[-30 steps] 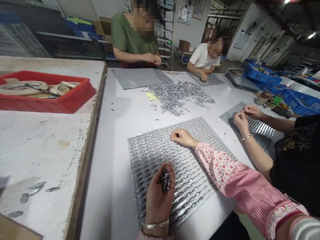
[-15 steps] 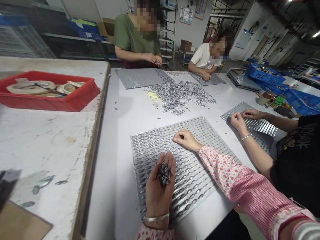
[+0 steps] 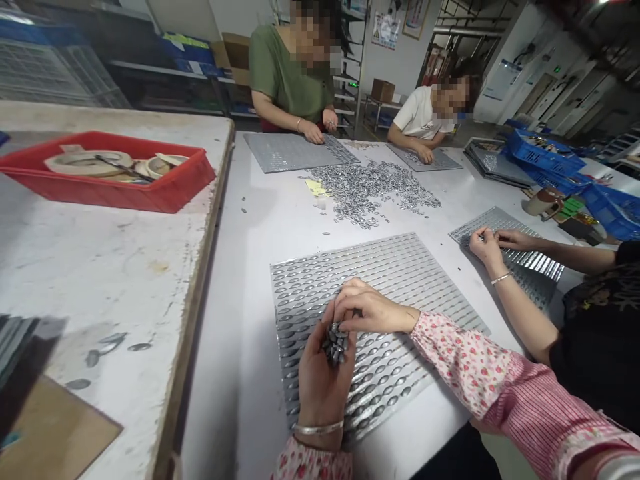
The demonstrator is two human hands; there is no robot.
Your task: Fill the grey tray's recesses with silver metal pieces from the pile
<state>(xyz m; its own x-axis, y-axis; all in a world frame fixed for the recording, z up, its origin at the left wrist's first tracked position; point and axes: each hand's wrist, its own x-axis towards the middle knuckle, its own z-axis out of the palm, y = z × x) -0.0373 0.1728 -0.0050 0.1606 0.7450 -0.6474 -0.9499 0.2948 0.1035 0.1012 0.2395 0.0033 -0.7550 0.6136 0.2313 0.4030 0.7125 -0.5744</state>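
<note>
My left hand [image 3: 325, 380] is cupped palm up over the near part of a grey moulded sheet [image 3: 390, 263], holding a small heap of grey pointed-oval pieces [image 3: 336, 343]. Over that palm, my right hand [image 3: 373, 308] bends in from the right, its thumb and fingertips closed at the heap's upper edge. Whether a piece is between those fingertips is hidden. Rows of hollows cover the sheet; dark oval pieces fill the left and near rows, while hollows toward the upper right look paler.
Beyond the sheet lies a wide pile of loose oval pieces [image 3: 370, 190] beside a yellow paper [image 3: 316, 187]. A co-worker's hands [image 3: 493, 247] work over another sheet at right. Two more people work across the table. A red tray [image 3: 170, 183] with tape rolls stands left.
My right hand has moved from above the sheet back toward me, to the pieces in my left palm. The view has shifted slightly. The far co-worker in green has moved their hands apart.
</note>
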